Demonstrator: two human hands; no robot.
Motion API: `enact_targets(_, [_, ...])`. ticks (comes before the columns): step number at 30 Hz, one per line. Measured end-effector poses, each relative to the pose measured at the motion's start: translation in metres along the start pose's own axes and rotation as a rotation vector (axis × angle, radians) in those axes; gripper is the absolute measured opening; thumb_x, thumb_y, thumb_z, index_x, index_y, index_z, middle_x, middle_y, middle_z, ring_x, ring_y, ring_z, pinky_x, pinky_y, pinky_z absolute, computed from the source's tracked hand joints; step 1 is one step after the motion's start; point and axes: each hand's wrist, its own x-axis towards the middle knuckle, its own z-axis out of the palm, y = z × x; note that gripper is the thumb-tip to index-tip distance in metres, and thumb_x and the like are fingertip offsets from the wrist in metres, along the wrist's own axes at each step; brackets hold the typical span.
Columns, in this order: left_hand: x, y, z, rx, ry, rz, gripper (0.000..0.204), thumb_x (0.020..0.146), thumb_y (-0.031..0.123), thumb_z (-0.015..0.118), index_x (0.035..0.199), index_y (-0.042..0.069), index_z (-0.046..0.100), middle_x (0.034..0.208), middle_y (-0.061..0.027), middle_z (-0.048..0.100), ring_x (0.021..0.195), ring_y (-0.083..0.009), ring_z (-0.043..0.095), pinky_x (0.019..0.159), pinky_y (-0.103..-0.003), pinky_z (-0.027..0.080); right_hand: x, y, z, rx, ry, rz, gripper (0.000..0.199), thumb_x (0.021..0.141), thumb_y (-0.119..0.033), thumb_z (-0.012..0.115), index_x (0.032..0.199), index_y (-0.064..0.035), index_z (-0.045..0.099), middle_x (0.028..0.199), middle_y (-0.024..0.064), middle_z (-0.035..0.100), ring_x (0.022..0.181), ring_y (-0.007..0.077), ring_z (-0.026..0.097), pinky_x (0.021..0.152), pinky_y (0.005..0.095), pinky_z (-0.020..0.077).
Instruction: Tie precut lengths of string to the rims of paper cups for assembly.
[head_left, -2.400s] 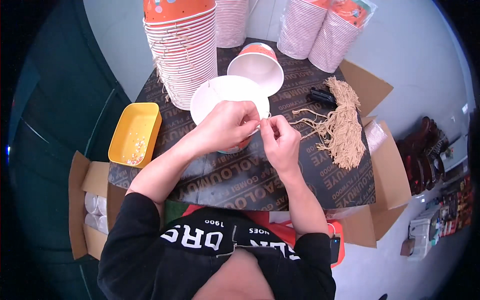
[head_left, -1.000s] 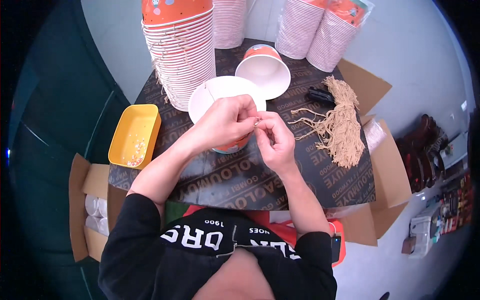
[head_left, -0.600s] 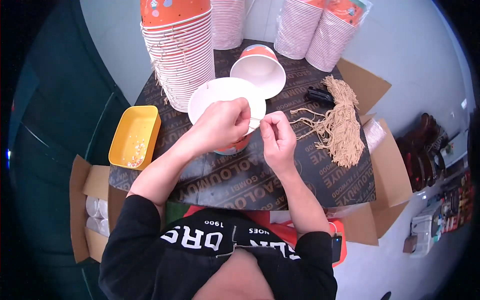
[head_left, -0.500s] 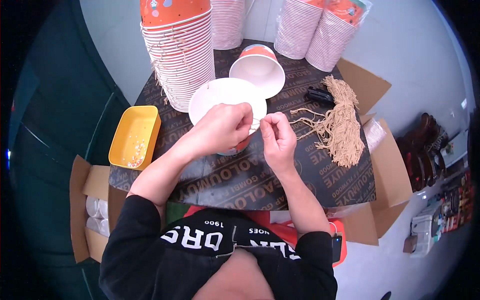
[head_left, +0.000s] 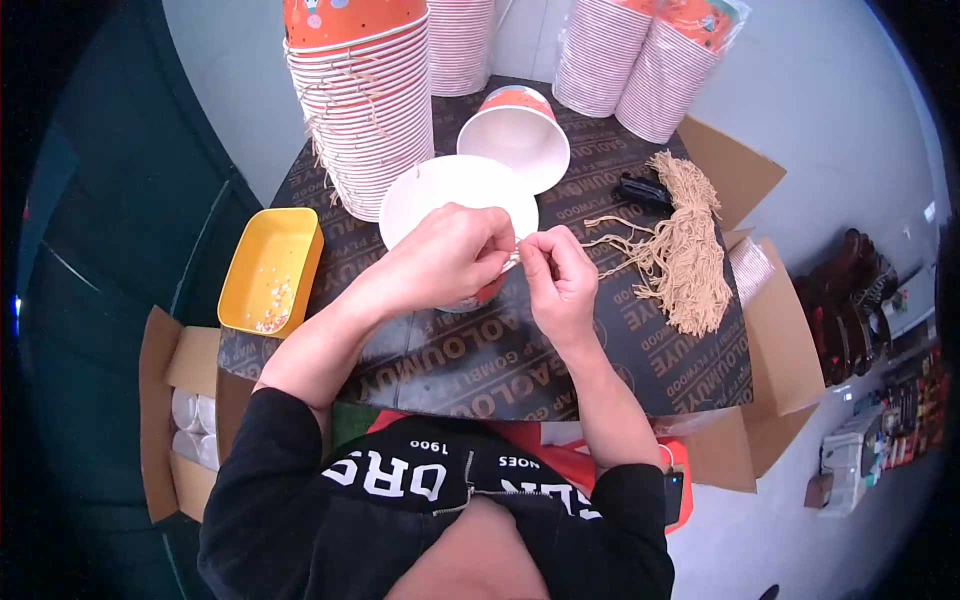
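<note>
A white-lined paper bucket (head_left: 430, 195) sits tilted in front of me, its open mouth turned up toward me. At its near right rim, both hands pinch a short piece of thin tan string (head_left: 516, 252). My left hand (head_left: 462, 250) is closed over the bucket's rim, fingertips on the string. Close beside it, my right hand (head_left: 560, 280) is closed too, thumb and forefinger together on the string. Whether a knot sits between the fingers is too small to tell. Just behind, a second paper bucket (head_left: 515, 150) lies on its side, mouth facing me.
A tall stack of orange-printed buckets (head_left: 370, 130) with strings at the rims rises at left. The yellow bin (head_left: 250, 265) holds small coloured beads. At right lie a tan string bundle (head_left: 695, 265) and a black object (head_left: 645, 192). Wrapped stacks (head_left: 605, 55) stand behind; cardboard boxes (head_left: 785, 330) flank the table.
My fingertips have drawn a little closer together at the rim, and the string loop between them looks smaller. The bucket has shifted slightly to the right.
</note>
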Motion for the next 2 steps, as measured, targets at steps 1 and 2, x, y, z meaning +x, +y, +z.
enact_targets(1, [0.0001, -0.0012, 0.0006, -0.008, 0.016, 0.003, 0.005, 0.084, 0.003, 0.064, 0.083, -0.001, 0.061, 0.066, -0.0106, 0.064, 0.058, -0.0194, 0.062, 0.055, -0.032, 0.049, 0.0005, 0.0007, -0.001, -0.031, -0.014, -0.035, 0.007, 0.09, -0.003, 0.067, 0.089, 0.0006, 0.062, 0.075, 0.0045, 0.055, 0.062, 0.0127, 0.053, 0.055, 0.0268, 0.0429])
enact_targets(2, [0.0005, -0.0028, 0.0015, -0.017, 0.031, 0.007, 0.005, 0.085, 0.003, 0.063, 0.083, -0.001, 0.061, 0.066, -0.0099, 0.064, 0.058, -0.0207, 0.062, 0.055, -0.032, 0.049, 0.0005, 0.0007, -0.0011, -0.032, -0.015, -0.034, 0.007, 0.09, -0.003, 0.067, 0.089, 0.0006, 0.062, 0.075, 0.0045, 0.055, 0.062, 0.0127, 0.053, 0.055, 0.0268, 0.0429])
